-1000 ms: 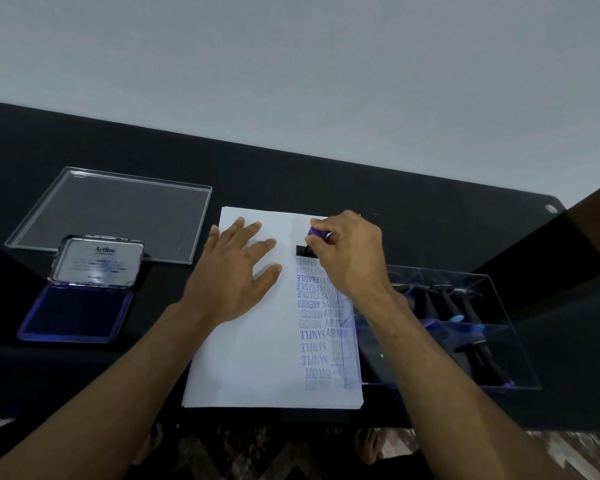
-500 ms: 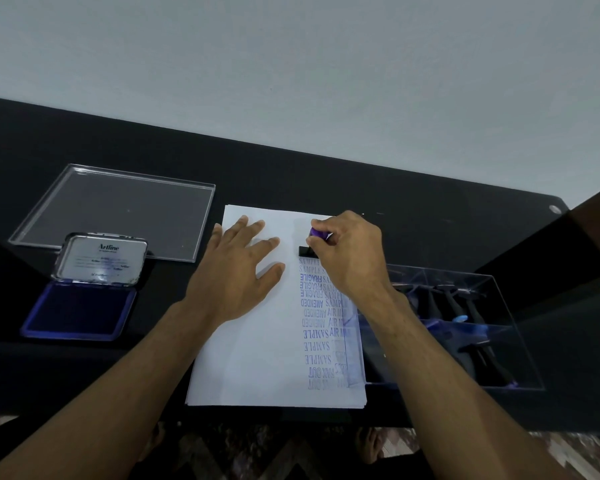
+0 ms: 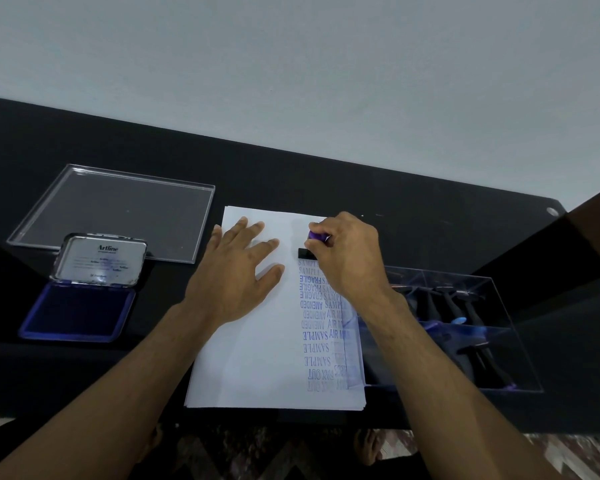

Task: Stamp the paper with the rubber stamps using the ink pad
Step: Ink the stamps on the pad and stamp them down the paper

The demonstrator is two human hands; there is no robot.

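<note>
Right hand (image 3: 349,256) is down on the sheet, fingers curled round the purple-topped rubber stamp (image 3: 310,244), its black base pressed flat near the far edge of the paper (image 3: 257,358). Left hand (image 3: 236,275) lies spread, palm down, pinning the page just beside it.

The danger here is smearing. That right wrist sits directly over the column of stamped words (image 3: 317,323), SAMPLE, FRAGILE, AMENDED, and if any of that ink is wet, a slide of the forearm drags it. A tilted lift would ghost the new mark too; it wants to come straight up. And if the left palm eases off early, the top sheet may cling to the stamp and shift, since this looks like a loose stack.

Room to move: the stamp is close to the top edge of the paper, so this column looks about full; the whole left half of the page is bare. The open ink pad (image 3: 78,311) lies well off to the left, past the holding hand, with its lid (image 3: 101,259) standing up, so re-inking means crossing over that arm. The clear box of spare stamps (image 3: 465,327) hugs the paper's right edge, tight against the right elbow. A clear lid (image 3: 118,213) lies flat behind the pad.
</note>
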